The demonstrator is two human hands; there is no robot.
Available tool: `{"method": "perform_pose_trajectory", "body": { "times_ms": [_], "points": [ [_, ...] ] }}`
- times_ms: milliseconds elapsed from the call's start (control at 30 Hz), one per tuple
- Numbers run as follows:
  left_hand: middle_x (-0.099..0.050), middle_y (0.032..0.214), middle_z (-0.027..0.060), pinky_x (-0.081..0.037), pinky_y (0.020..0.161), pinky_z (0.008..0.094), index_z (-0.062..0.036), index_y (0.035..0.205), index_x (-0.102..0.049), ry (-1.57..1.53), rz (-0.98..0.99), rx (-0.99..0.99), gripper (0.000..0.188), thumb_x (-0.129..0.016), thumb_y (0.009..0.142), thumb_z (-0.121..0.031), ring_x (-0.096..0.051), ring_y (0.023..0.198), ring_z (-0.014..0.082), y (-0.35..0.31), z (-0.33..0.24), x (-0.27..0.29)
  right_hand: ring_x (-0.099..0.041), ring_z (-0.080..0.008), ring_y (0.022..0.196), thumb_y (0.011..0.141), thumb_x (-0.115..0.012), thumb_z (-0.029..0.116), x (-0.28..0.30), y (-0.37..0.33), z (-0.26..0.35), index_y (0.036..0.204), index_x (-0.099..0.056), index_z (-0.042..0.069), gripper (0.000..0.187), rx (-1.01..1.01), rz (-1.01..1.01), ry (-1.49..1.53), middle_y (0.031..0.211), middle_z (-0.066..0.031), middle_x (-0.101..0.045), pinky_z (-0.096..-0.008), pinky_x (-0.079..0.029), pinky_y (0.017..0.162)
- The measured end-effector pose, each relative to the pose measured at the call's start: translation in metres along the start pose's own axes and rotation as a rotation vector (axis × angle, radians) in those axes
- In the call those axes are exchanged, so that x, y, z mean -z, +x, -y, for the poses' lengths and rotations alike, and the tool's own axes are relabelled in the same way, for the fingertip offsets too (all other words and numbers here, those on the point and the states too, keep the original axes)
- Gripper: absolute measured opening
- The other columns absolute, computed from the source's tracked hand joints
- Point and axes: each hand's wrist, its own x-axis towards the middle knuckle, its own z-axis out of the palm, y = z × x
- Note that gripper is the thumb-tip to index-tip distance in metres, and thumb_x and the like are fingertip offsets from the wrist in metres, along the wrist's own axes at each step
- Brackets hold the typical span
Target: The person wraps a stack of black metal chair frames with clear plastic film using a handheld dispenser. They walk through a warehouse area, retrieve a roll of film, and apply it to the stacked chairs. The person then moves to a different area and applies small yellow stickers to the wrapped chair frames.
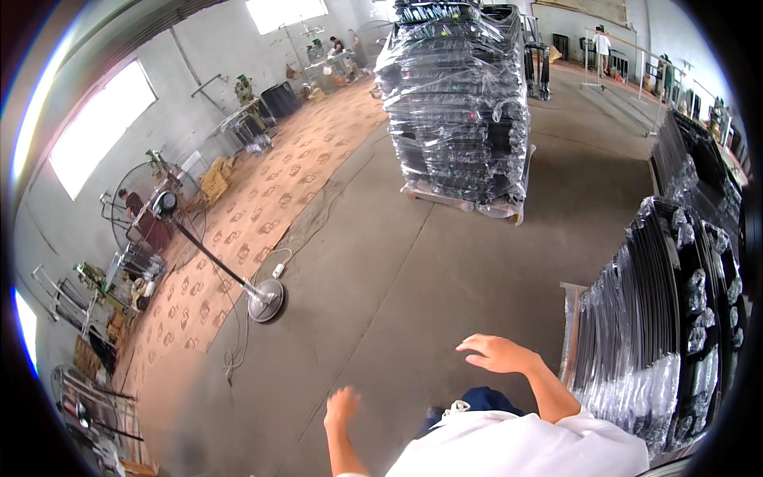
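Two empty hands hang over the concrete floor [413,270]: the right hand [497,353] spread near the wrapped black stack [660,318], the left hand [342,406] blurred, seemingly loosely open.

Two bare hands show, the left hand [342,406] and the right hand [494,352]; one standing fan [166,206] on one round base [265,302]; one wrapped pallet stack [455,103] mid-floor; two windows [99,127] on the left wall and the far one [286,12]; three people far off, blurred
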Motion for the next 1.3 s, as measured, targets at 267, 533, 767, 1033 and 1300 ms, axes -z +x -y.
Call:
{"method": "perform_pose_trajectory", "body": {
  "times_ms": [267, 533, 767, 1033, 1300],
  "points": [
    [-0.061, 0.103, 0.0130, -0.045, 0.082, 0.0380, -0.0089, 0.111, -0.054, -0.573, -0.101, -0.634, 0.030, -0.053, 0.086, -0.024, -0.057, 0.098, 0.0291, 0.260, -0.123, 0.082, -0.060, -0.0213, 0.091, 0.086, -0.051, 0.013, 0.055, 0.095, -0.099, 0.101, -0.061, 0.004, 0.020, -0.239, -0.410, 0.259, 0.099, -0.0107, -0.062, -0.0300, -0.046, 0.080],
    [-0.063, 0.074, 0.0126, -0.046, 0.063, 0.0346, -0.0049, 0.086, -0.063, -0.709, 0.163, 0.421, 0.019, -0.055, 0.081, -0.022, -0.060, 0.070, 0.0236, 0.387, -0.016, -0.084, -0.061, -0.0186, 0.085, 0.085, -0.050, 0.009, 0.190, 0.292, -0.204, 0.096, -0.062, 0.003, 0.017, -0.238, -0.669, 0.318, 0.091, -0.0104, -0.064, -0.0285, -0.047, 0.077],
    [-0.060, 0.070, 0.0089, -0.043, 0.057, 0.0328, -0.0055, 0.079, -0.061, -0.941, 0.311, 0.876, 0.014, -0.056, 0.079, -0.019, -0.056, 0.064, 0.0202, 0.441, -0.013, -0.053, -0.059, -0.0167, 0.079, 0.086, -0.050, 0.012, 0.269, 0.477, -0.211, 0.096, -0.063, 0.005, 0.018, -0.095, -0.466, 0.391, 0.087, -0.0084, -0.062, -0.0277, -0.045, 0.072],
    [-0.056, 0.066, 0.0046, -0.039, 0.050, 0.0307, -0.0062, 0.070, -0.058, -1.046, 0.311, 0.880, 0.011, -0.056, 0.076, -0.015, -0.052, 0.058, 0.0162, 0.631, -0.013, 0.017, -0.056, -0.0292, 0.097, 0.088, -0.048, 0.019, 0.300, 0.686, -0.264, 0.107, -0.059, 0.008, 0.024, -0.027, -0.038, 0.182, 0.104, -0.0123, -0.060, -0.0363, -0.043, 0.084],
    [-0.052, 0.061, 0.0003, -0.036, 0.044, 0.0287, -0.0070, 0.062, -0.056, -0.870, 0.096, 0.563, 0.013, -0.056, 0.073, -0.012, -0.048, 0.052, 0.0122, 0.952, 0.003, 0.147, -0.051, -0.0309, 0.107, 0.089, -0.046, 0.023, 0.382, 0.857, -0.290, 0.116, -0.053, 0.010, 0.031, -0.129, 0.106, -0.009, 0.116, -0.0125, -0.054, -0.0383, -0.041, 0.091]
  ]
}}
